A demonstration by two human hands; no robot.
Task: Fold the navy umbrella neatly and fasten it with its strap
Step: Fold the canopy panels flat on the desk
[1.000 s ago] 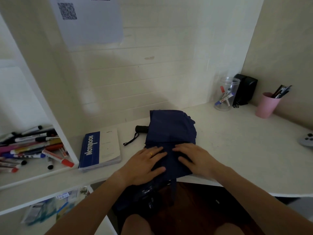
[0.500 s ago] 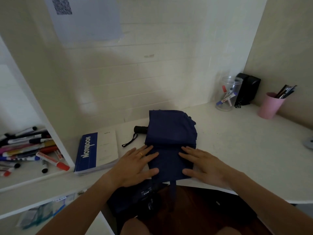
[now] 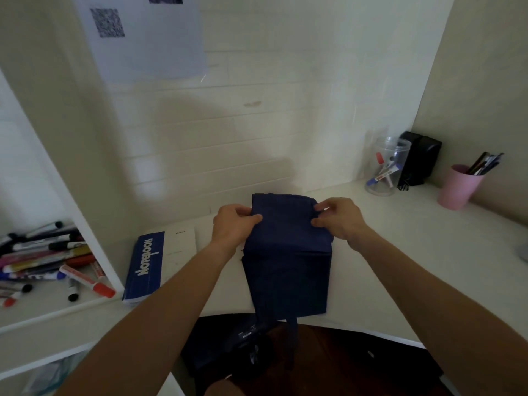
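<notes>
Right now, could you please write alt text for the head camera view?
Two bare hands, left hand and right hand, pinch the far corners of a flattened navy umbrella on a white desk. A blue notebook lies beside it.

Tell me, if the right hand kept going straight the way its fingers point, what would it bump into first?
The right hand points left across the umbrella, whose far edge it pinches. Going straight on, it would probably meet the left hand gripping the other side, though depth is hard to judge.

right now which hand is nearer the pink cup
Right. The right hand pinches the navy umbrella's far right corner, toward the pink cup; the left hand holds the left corner.
</notes>
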